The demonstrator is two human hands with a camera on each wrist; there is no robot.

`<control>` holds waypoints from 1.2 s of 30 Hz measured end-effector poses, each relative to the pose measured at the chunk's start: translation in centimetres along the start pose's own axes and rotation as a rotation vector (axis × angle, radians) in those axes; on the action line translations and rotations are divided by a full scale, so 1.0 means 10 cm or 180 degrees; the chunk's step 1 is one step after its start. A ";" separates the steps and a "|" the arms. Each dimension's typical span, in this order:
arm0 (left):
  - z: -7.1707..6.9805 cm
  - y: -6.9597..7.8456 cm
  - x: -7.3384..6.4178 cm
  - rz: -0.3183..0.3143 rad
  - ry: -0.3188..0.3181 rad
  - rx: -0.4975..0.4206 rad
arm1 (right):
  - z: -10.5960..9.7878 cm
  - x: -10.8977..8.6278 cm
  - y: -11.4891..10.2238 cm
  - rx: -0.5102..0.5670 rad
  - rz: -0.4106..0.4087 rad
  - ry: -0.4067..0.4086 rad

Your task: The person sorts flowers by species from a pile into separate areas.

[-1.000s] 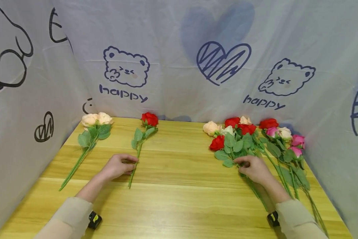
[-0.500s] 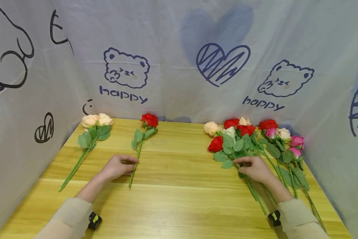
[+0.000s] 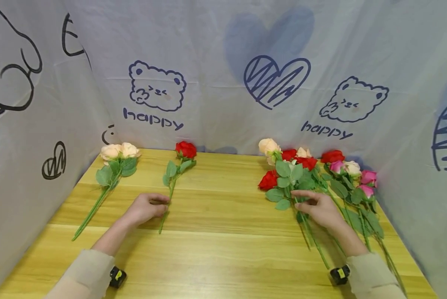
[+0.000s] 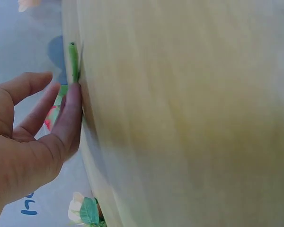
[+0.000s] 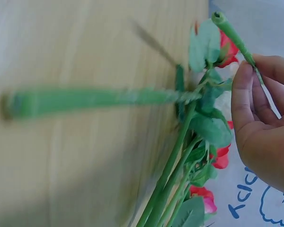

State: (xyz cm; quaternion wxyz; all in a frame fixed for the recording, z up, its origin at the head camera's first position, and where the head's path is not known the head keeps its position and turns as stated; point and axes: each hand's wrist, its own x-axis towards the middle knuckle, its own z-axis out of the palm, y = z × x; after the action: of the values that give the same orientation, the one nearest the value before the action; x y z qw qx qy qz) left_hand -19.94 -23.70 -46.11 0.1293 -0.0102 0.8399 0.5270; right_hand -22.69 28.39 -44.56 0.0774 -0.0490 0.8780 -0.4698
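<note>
Shifted upward in the head view since half a second ago, a peach rose (image 3: 269, 146) shows beyond the right hand (image 3: 318, 209) and toward its left, the green leaves (image 3: 283, 168) below it also higher than before. Thumb and fingertip of the right hand pinch a green stem (image 5: 234, 35), seen in the right wrist view; from the head, it appears to run up to the peach rose. Well across the bench (image 3: 223, 265), the left hand (image 3: 146, 207) is relaxed, a gap between thumb and fingers, its fingertips touching the lower stem of a single red rose (image 3: 186, 149) whose bloom lies just beyond. That rose looks unmoved. Farther left of the left hand, two peach roses (image 3: 129, 150) lie side by side, stems angled back toward the person. Near the right hand, past its fingertips, a loose red rose (image 3: 268, 180) rests among leaves; beyond and to the right of the same hand lie another red bloom (image 3: 333, 157) and a cluster of pink roses (image 3: 368, 177). Pale sleeves (image 3: 92, 265) cover both forearms, and white cloth (image 3: 219, 104) with drawn bears and hearts hangs beyond both hands.
</note>
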 end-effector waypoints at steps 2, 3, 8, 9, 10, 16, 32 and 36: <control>-0.01 0.03 -0.02 0.0021 0.0040 0.0053 | 0.01 -0.01 -0.02 0.0114 -0.0035 0.0072; -0.01 0.05 -0.02 0.0043 0.0060 0.0076 | 0.02 -0.02 -0.03 0.0175 -0.0047 0.0108; 0.05 0.24 -0.05 0.0191 0.0114 -0.0124 | 0.08 -0.03 -0.13 0.0582 -0.0065 0.0396; 0.07 0.30 -0.05 0.0241 0.0134 -0.0182 | 0.10 -0.03 -0.16 0.0691 -0.0059 0.0460; 0.10 0.36 -0.04 0.0282 0.0153 -0.0265 | 0.13 -0.02 -0.19 0.0822 -0.0063 0.0529; 0.41 0.68 0.05 0.0631 0.0252 -0.0711 | 0.34 0.07 -0.38 0.1562 -0.0158 0.0947; 1.35 1.08 0.29 0.1038 -0.0159 -0.1024 | 0.96 0.36 -0.73 0.2318 -0.0365 0.1032; 1.45 1.09 0.33 0.1084 -0.0281 -0.1038 | 1.09 0.39 -0.78 0.2458 -0.0357 0.1014</control>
State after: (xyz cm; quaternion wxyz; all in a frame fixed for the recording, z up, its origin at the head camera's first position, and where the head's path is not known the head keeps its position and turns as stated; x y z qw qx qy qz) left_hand -21.80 -5.56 -43.19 0.0718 0.1339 0.7268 0.6698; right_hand -24.47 14.56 -44.38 -0.0724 0.0091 0.6344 -0.7696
